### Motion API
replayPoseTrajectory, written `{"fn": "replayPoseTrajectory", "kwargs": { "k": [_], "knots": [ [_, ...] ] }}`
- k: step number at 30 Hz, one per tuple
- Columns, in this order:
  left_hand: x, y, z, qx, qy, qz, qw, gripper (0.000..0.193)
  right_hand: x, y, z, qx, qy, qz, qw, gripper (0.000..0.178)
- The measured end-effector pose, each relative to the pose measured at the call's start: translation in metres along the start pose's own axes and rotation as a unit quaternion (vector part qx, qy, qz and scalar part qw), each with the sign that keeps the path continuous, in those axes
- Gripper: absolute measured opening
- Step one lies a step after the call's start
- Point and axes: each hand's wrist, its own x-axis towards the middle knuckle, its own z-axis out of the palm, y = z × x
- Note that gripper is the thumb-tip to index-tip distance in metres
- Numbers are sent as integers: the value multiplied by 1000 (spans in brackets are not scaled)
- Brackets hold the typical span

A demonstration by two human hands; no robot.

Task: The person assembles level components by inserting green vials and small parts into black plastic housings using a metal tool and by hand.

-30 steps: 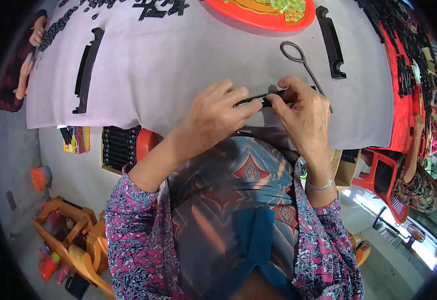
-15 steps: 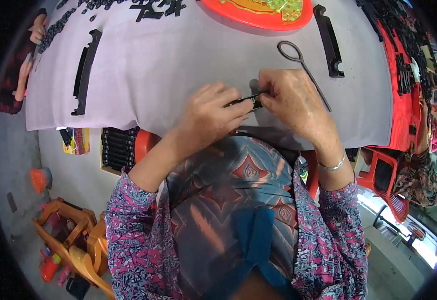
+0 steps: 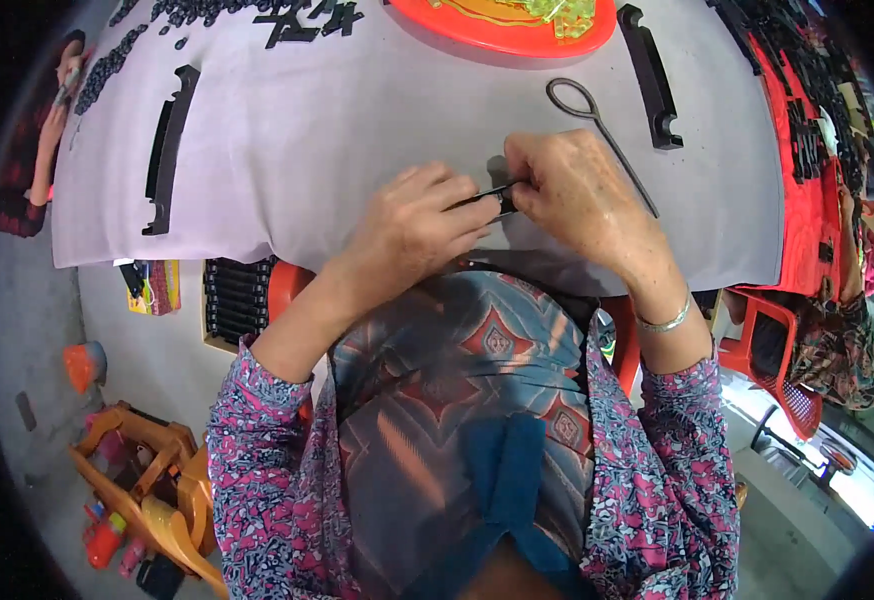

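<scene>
Close to the table's near edge, my left hand (image 3: 412, 222) and my right hand (image 3: 579, 200) meet on a small black plastic part (image 3: 503, 198). My right thumb and fingers pinch one end of it; the left fingers wrap round the other, hiding most of its shape. Just beyond my right hand lies a dark metal rod with a looped end (image 3: 609, 140). A long black notched bar (image 3: 649, 80) rests at the right and a similar black bar (image 3: 170, 150) at the left. Past my hands stands a red plate (image 3: 477, 48) of yellow-green translucent pieces.
Small round black parts (image 3: 107, 78) and flat black strips (image 3: 297, 32) lie on the cloth-covered table (image 3: 327, 110) at the far left. Another person's hand (image 3: 55, 125) is at the left edge. Below stand a box of black parts (image 3: 239, 300) and a red chair (image 3: 777, 350).
Both hands keep hold of the black part and have shifted only slightly. The view has moved a little. The other person's hands at the left have come closer together.
</scene>
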Motion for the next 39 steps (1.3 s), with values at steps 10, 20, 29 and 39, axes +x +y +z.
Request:
{"fn": "replayPoseTrajectory", "kwargs": {
  "k": [10, 20, 29, 39],
  "knots": [
    [3, -4, -2, 8, -18, 23, 1000, 23, 1, 8, 5, 17, 23, -38, 999, 10],
    [2, 0, -5, 4, -33, 16, 999, 27, -1, 10, 8, 21, 31, -67, 997, 11],
    [12, 17, -9, 7, -28, -18, 999, 27, -5, 39, -22, 137, 69, 78, 985, 16],
    [29, 27, -1, 11, -23, -22, 999, 28, -20, 96, -27, 18, 89, 176, 980, 20]
  ]
}}
